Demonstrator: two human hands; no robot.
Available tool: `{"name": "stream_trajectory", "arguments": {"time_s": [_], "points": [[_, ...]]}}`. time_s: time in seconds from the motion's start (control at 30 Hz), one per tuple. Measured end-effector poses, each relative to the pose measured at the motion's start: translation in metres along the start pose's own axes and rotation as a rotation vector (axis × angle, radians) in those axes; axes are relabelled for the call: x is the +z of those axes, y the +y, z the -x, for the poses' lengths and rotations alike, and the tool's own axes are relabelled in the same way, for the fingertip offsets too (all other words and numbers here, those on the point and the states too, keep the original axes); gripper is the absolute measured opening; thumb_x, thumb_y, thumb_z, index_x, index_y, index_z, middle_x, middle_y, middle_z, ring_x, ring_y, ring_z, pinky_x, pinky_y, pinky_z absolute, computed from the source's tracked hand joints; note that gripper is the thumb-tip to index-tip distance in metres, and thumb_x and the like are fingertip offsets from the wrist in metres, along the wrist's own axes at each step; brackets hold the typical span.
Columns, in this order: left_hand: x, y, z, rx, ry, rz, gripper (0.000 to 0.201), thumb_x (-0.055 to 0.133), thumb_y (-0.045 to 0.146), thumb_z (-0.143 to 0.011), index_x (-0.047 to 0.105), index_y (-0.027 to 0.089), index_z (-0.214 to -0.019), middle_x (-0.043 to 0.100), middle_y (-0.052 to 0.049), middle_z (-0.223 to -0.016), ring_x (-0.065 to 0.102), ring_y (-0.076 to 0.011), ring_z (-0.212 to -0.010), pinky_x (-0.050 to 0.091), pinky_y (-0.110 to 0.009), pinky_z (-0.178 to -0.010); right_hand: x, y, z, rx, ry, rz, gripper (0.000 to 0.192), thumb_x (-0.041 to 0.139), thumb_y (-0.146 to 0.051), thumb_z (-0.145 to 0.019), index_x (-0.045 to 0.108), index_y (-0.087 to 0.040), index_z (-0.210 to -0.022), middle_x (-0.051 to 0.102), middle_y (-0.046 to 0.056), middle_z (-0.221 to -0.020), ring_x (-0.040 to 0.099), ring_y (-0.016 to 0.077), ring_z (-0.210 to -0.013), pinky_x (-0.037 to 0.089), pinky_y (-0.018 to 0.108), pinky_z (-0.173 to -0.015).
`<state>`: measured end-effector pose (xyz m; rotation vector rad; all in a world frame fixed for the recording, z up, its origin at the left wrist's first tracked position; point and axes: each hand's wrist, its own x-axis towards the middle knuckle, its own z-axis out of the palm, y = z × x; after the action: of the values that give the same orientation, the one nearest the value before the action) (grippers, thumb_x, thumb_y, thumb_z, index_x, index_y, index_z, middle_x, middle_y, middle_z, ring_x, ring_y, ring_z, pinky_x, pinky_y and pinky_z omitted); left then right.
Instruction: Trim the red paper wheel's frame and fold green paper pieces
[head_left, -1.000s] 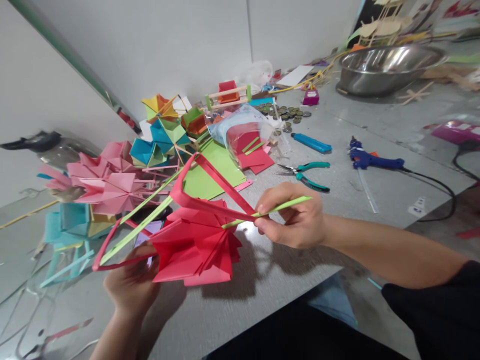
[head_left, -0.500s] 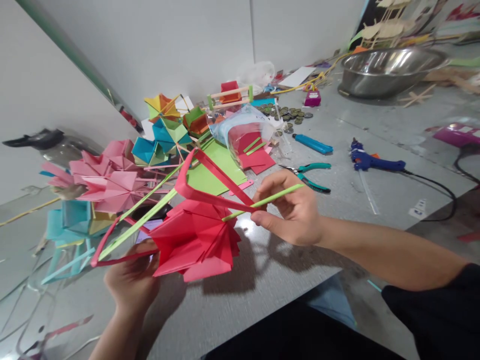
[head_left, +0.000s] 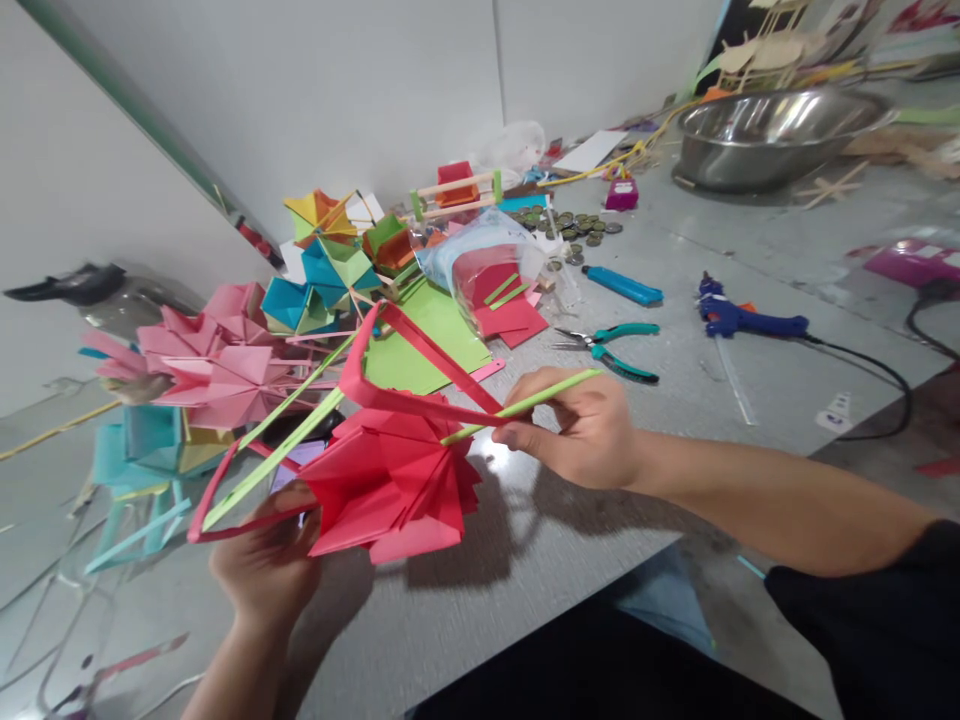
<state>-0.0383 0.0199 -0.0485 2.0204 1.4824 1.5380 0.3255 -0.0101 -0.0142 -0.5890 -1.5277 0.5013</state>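
I hold a red folded paper pinwheel [head_left: 394,480] above the grey table [head_left: 525,560]. My left hand [head_left: 266,560] grips it from below at its left side, where a red strip loops out. My right hand [head_left: 577,425] pinches a thin light-green stick [head_left: 517,408] that runs through the pinwheel's middle and comes out lower left. A red paper strip frame [head_left: 405,370] bends up and over the pinwheel towards my right fingers.
Pink, blue and yellow paper pinwheels [head_left: 225,360] are piled at the left. Green paper sheet [head_left: 420,350], plastic bag with red paper [head_left: 495,275], teal pliers [head_left: 615,350], blue lighter [head_left: 622,287], blue glue gun [head_left: 742,320] with cable, coins [head_left: 574,225], steel bowl [head_left: 772,135] lie beyond.
My right hand has slid a little left along the green stick, closer to the pinwheel. The pinwheel stays held at about the same place.
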Motion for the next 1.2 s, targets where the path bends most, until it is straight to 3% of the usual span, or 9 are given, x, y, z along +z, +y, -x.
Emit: {"name": "stream_trajectory", "arguments": {"time_s": [0.13,0.27,0.5,0.7,1.2], "points": [[0.0,0.004,0.0,-0.017,-0.003,0.022,0.011,0.086,0.021,-0.061,0.083,0.021,-0.072,0.081,-0.004,-0.07,0.075,-0.0196,-0.06,0.063,-0.025,-0.06,0.003,0.004,0.003,-0.026,0.089,-0.031,0.022,0.091,-0.019,-0.089,0.076,-0.023,-0.105,0.076,0.0,-0.087,0.073,0.0139,-0.07,0.061,0.027,-0.063],[0.005,0.015,-0.002,-0.046,-0.001,0.062,0.009,0.086,0.022,-0.061,0.082,0.021,-0.07,0.081,-0.004,-0.069,0.075,-0.0197,-0.057,0.063,-0.025,-0.057,0.004,0.005,0.003,-0.11,0.077,-0.096,0.028,0.084,-0.011,-0.089,0.073,-0.023,-0.113,0.074,0.002,-0.094,0.071,0.0139,-0.073,0.06,0.028,-0.063],[0.006,0.024,-0.005,-0.079,-0.023,0.063,0.009,0.086,0.022,-0.06,0.082,0.02,-0.068,0.081,-0.005,-0.068,0.074,-0.0199,-0.057,0.062,-0.025,-0.056,0.001,0.005,-0.001,-0.155,-0.005,-0.134,0.028,0.077,-0.007,-0.09,0.073,-0.024,-0.111,0.073,0.001,-0.088,0.069,0.0158,-0.075,0.057,0.03,-0.064],[0.008,0.028,-0.006,-0.083,-0.049,0.116,0.013,0.091,0.025,-0.06,0.082,0.02,-0.067,0.082,-0.006,-0.069,0.078,-0.0237,-0.061,0.066,-0.029,-0.06,0.0,0.005,-0.001,-0.142,0.001,-0.138,0.028,0.078,-0.007,-0.089,0.075,-0.025,-0.11,0.074,0.002,-0.089,0.071,0.0156,-0.075,0.059,0.029,-0.062],[0.011,0.031,-0.007,-0.086,-0.056,0.172,0.014,0.092,0.019,-0.058,0.081,0.02,-0.066,0.081,-0.006,-0.067,0.075,-0.0197,-0.057,0.063,-0.024,-0.056,0.002,0.005,0.001,-0.107,0.051,-0.091,0.022,0.08,-0.011,-0.088,0.076,-0.025,-0.104,0.075,0.001,-0.084,0.07,0.0149,-0.069,0.055,0.028,-0.056]]}}
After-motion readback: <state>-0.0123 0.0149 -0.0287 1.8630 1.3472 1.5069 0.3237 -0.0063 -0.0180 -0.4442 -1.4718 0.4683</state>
